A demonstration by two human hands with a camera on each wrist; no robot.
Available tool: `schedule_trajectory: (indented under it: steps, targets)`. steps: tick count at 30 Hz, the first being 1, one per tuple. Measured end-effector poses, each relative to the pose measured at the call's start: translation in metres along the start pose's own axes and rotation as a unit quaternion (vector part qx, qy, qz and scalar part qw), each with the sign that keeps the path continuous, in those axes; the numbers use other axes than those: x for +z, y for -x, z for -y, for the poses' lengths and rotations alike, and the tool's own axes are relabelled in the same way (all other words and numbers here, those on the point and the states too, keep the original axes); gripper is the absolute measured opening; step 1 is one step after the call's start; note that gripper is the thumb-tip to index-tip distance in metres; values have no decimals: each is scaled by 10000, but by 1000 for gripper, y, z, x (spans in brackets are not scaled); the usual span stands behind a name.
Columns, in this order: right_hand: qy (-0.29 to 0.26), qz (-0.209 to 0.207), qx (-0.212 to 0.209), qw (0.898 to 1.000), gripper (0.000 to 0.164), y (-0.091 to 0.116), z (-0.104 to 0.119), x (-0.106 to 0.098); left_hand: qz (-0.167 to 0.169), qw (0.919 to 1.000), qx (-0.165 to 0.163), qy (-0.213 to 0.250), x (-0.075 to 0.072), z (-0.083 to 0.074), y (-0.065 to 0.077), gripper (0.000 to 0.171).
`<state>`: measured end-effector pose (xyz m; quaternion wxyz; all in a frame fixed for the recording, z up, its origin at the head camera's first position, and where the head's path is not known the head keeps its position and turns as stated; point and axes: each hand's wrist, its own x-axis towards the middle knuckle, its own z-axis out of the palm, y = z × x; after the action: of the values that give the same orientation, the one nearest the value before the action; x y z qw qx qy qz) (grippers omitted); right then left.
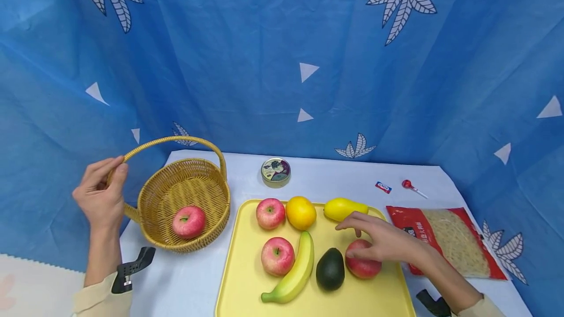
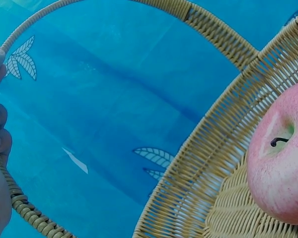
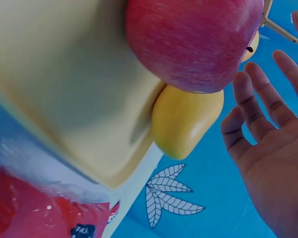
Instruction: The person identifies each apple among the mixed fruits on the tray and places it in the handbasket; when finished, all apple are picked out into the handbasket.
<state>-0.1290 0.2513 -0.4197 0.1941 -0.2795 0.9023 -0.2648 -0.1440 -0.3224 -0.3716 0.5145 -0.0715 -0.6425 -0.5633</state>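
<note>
While the right hand (image 1: 374, 238) holds its grip apart over a red apple (image 1: 364, 267) on the yellow tray (image 1: 246, 287), contact unclear, an avocado (image 1: 330, 269), a banana (image 1: 296, 278) and a second apple (image 1: 277, 258) lie to the apple's left. The left hand (image 1: 103, 192) has its grip clamped on the arched handle (image 1: 176, 139) of the wicker basket (image 1: 207, 199), which contains a third apple (image 1: 189, 224). Farther back on the tray sit a fourth apple (image 1: 270, 214), an orange (image 1: 301, 213) and a yellow fruit (image 1: 344, 209); beyond, a tin (image 1: 275, 171) rests on the tabletop (image 1: 176, 283).
</note>
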Motion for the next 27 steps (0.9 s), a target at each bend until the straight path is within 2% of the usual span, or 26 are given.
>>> schedule_trajectory:
  steps: [9, 14, 18, 23, 27]
  targets:
    - [-17, -56, 556, 9984, 53, 13, -3, -1, -3, 10000, -8, 71, -1, 5, 1, 15]
    - [40, -127, 530, 9985, 51, 20, -8, 1, 7, 10000, -33, 36, -2, 6, 0, 16]
    - [27, -83, 514, 9986, 55, 23, -14, 2, -16, 9999, -48, 97, -3, 5, 0, 16]
    - [-111, 59, 649, 9978, 61, 26, -21, 1, -18, 10000, -12, 55, -4, 5, 0, 15]
    - [-321, 163, 714, 9968, 64, 28, -26, 3, -7, 9997, -19, 227, -3, 5, -1, 15]
